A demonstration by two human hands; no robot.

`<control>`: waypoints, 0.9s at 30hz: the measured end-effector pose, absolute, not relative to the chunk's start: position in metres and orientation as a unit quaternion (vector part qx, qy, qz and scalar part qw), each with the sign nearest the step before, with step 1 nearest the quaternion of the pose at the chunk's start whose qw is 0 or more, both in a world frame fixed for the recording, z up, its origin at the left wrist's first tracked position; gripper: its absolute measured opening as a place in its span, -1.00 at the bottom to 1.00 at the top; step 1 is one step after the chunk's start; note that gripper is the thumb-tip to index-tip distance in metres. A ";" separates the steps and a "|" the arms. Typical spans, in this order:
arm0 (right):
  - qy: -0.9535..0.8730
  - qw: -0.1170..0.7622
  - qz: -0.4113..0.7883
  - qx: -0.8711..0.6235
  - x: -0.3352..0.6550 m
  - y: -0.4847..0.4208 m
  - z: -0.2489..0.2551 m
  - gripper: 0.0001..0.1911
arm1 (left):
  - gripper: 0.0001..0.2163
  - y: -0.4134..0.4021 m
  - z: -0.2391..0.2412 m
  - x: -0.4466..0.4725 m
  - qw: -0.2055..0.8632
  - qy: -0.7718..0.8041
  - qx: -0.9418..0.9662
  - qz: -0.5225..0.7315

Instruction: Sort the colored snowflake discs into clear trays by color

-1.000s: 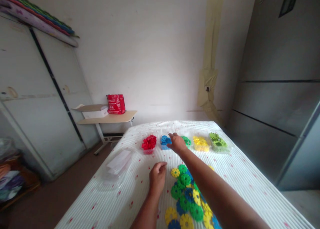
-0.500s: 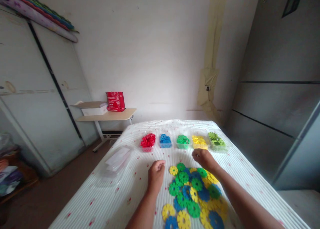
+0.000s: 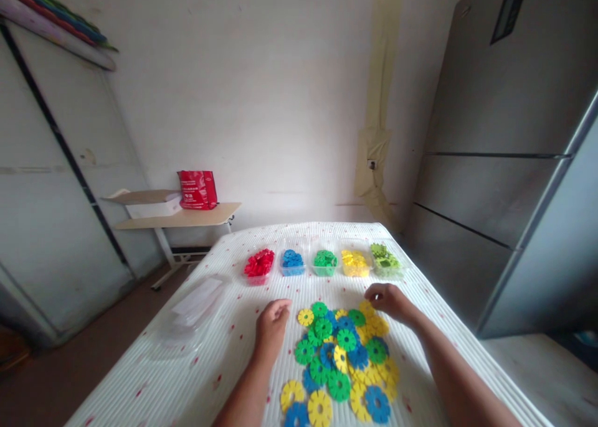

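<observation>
A heap of flat toothed discs [image 3: 341, 365] in green, blue and yellow lies on the white striped bedcover [image 3: 224, 377] in front of me. My left hand [image 3: 272, 327] rests on the cover at the heap's left edge, fingers curled in with nothing showing in them. My right hand [image 3: 390, 299] sits at the heap's upper right corner, fingers curled down over yellow discs; what it grips is hidden. Beyond the heap stands a row of small clear tubs: red [image 3: 258, 265], blue [image 3: 293, 262], green [image 3: 325, 262], yellow [image 3: 355, 263] and light green [image 3: 384, 259].
A clear plastic packet with paper [image 3: 191, 302] lies on the cover to the left. Past the bed's far left corner stands a wooden side table [image 3: 187, 217] with a red bag [image 3: 197, 189] and a flat box [image 3: 144, 200]. A tall grey cabinet [image 3: 490, 165] lines the right side.
My right hand has drawn back from the blue tub to the heap's upper right corner. The left hand has stayed put. My view has swung a little to the right.
</observation>
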State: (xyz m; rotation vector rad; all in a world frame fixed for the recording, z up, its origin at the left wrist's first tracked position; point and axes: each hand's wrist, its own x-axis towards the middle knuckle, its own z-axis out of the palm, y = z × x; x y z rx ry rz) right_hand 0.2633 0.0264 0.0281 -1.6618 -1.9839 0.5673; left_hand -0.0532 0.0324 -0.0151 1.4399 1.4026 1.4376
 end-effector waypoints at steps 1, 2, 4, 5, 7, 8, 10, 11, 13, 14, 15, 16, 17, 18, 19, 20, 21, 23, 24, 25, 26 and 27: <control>-0.720 0.251 0.208 -0.612 0.265 0.027 0.027 -0.72 | -0.77 0.033 -0.015 -0.053 0.333 0.535 0.551 0.547; -0.713 0.259 0.210 -0.616 0.267 0.028 0.025 -0.72 | -0.77 0.033 -0.015 -0.054 0.336 0.534 0.552 0.545; -0.699 0.275 0.215 -0.624 0.271 0.029 0.022 -0.73 | -0.77 0.033 -0.015 -0.054 0.341 0.534 0.554 0.539; -0.692 0.281 0.219 -0.628 0.272 0.029 0.020 -0.73 | -0.77 0.033 -0.015 -0.054 0.342 0.535 0.555 0.537; -0.680 0.289 0.228 -0.634 0.272 0.029 0.016 -0.73 | -0.77 0.033 -0.015 -0.054 0.338 0.535 0.558 0.536; -0.675 0.291 0.234 -0.637 0.271 0.028 0.014 -0.73 | -0.77 0.033 -0.015 -0.054 0.336 0.534 0.561 0.536; -0.668 0.291 0.243 -0.640 0.270 0.028 0.012 -0.74 | -0.77 0.034 -0.016 -0.054 0.332 0.531 0.567 0.535; -0.666 0.291 0.248 -0.641 0.270 0.028 0.012 -0.75 | -0.78 0.034 -0.017 -0.054 0.332 0.529 0.569 0.534; -0.666 0.286 0.260 -0.639 0.271 0.028 0.011 -0.76 | -0.78 0.035 -0.019 -0.055 0.336 0.529 0.571 0.530; -0.667 0.281 0.267 -0.636 0.271 0.028 0.011 -0.75 | -0.77 0.036 -0.019 -0.055 0.338 0.530 0.572 0.528; -0.668 0.276 0.275 -0.634 0.273 0.028 0.011 -0.74 | -0.77 0.036 -0.020 -0.056 0.339 0.530 0.573 0.525; -0.670 0.270 0.284 -0.631 0.274 0.028 0.011 -0.72 | -0.76 0.036 -0.019 -0.056 0.340 0.532 0.574 0.522; -0.672 0.263 0.291 -0.628 0.276 0.028 0.010 -0.71 | -0.76 0.036 -0.019 -0.056 0.340 0.533 0.575 0.520; -0.675 0.258 0.296 -0.624 0.277 0.028 0.010 -0.69 | -0.75 0.036 -0.018 -0.056 0.340 0.533 0.576 0.518; -0.679 0.252 0.299 -0.621 0.278 0.028 0.010 -0.67 | -0.75 0.036 -0.017 -0.056 0.340 0.534 0.577 0.515; -0.684 0.247 0.299 -0.618 0.279 0.029 0.010 -0.66 | -0.74 0.036 -0.016 -0.055 0.341 0.535 0.578 0.513; -0.690 0.243 0.295 -0.615 0.280 0.029 0.011 -0.66 | -0.74 0.036 -0.014 -0.055 0.342 0.536 0.578 0.511; -0.703 0.234 0.277 -0.611 0.279 0.030 0.011 -0.66 | -0.74 0.035 -0.012 -0.054 0.343 0.538 0.579 0.507; -0.710 0.230 0.265 -0.610 0.278 0.030 0.012 -0.68 | -0.74 0.035 -0.011 -0.054 0.343 0.538 0.581 0.505; -0.717 0.225 0.250 -0.611 0.276 0.030 0.012 -0.69 | -0.74 0.035 -0.011 -0.054 0.342 0.539 0.582 0.504; -0.722 0.219 0.236 -0.613 0.273 0.030 0.012 -0.71 | -0.74 0.035 -0.010 -0.054 0.341 0.539 0.583 0.503; -0.726 0.211 0.221 -0.616 0.270 0.030 0.012 -0.72 | -0.74 0.035 -0.010 -0.054 0.339 0.540 0.584 0.502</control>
